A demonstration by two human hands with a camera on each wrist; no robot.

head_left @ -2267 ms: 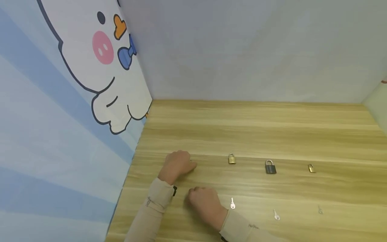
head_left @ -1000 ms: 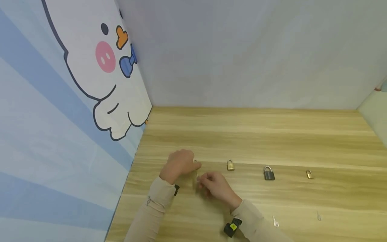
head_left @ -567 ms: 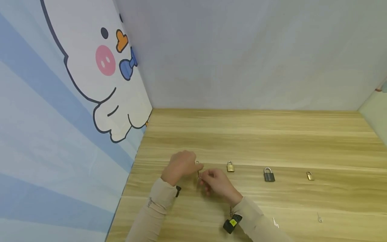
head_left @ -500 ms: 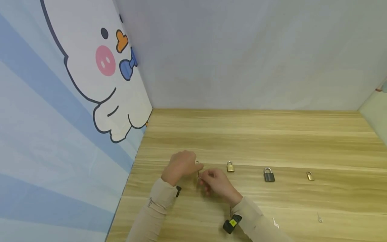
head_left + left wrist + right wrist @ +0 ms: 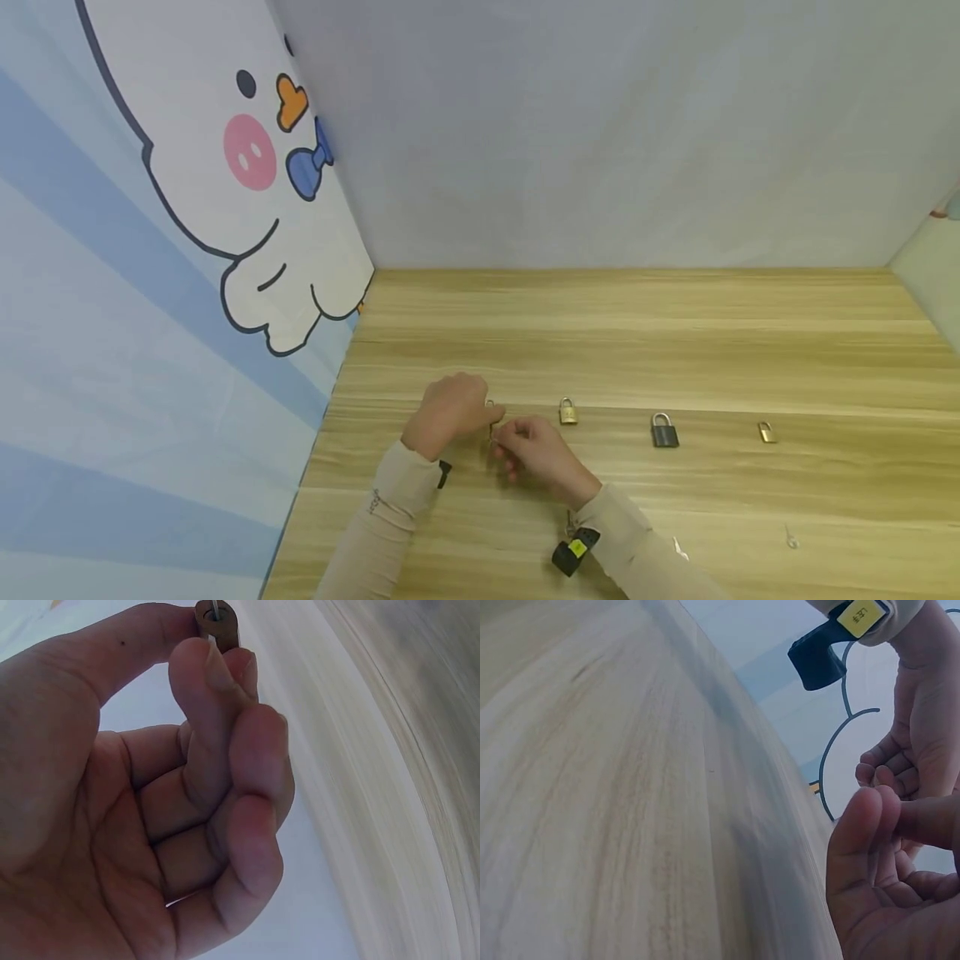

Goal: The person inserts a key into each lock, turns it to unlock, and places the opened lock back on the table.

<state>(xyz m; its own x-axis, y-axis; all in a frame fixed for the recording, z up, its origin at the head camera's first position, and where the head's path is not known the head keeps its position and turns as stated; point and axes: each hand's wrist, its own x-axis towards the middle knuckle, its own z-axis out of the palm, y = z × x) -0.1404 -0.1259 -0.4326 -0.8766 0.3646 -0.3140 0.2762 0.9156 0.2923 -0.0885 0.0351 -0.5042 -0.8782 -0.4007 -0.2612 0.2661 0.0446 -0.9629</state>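
My left hand [image 5: 452, 412] pinches a small padlock [image 5: 223, 627] between thumb and index finger. In the head view only its shackle [image 5: 490, 403] shows past the thumb. The lock's keyhole end is visible in the left wrist view, with a thin silver key blade [image 5: 215, 609] at the keyhole; how deep it sits I cannot tell. My right hand [image 5: 543, 454] pinches that small key [image 5: 491, 432] by its head, just below the left thumb. In the right wrist view its fingertips [image 5: 866, 814] hide the key.
To the right stand, in a row, a brass padlock [image 5: 568, 412], a black padlock [image 5: 664, 432] and a smaller brass padlock [image 5: 767, 432]. Nearer lie loose keys: one key [image 5: 569, 523] by the right wrist camera [image 5: 573, 553], a second key [image 5: 680, 548], a third key [image 5: 792, 538].
My right hand has come up from the table near the front, bringing a key to the padlock in my left hand. Over the last half second both hands barely move.
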